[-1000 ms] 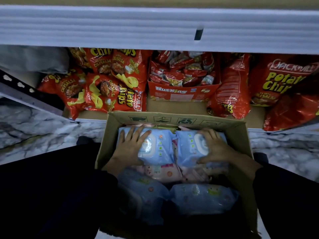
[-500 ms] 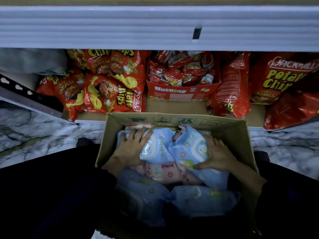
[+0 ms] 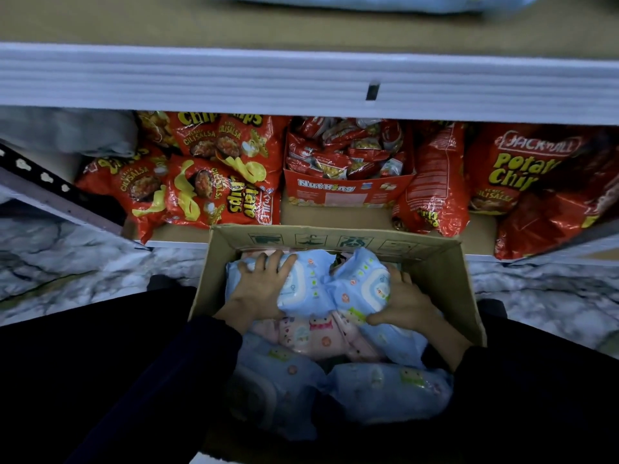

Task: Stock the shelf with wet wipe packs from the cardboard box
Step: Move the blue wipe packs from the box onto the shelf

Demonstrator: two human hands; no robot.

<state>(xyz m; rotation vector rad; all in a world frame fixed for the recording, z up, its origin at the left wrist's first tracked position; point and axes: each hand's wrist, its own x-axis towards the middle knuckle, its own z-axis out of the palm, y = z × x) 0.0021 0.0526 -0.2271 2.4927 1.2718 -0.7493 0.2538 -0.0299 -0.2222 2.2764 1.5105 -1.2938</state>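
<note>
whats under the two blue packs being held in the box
Under the two blue packs, gripped by the left hand and right hand, pink packs show in the cardboard box. Anything below those, and the box floor, is covered.

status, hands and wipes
Left hand gripping one soft blue plastic wet wipe pack, right hand gripping the blue pack beside it. Both tilted, inside brown cardboard box. Nothing on top of them.

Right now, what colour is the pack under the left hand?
The pack is light blue with small coloured prints; head view shows it.
</note>
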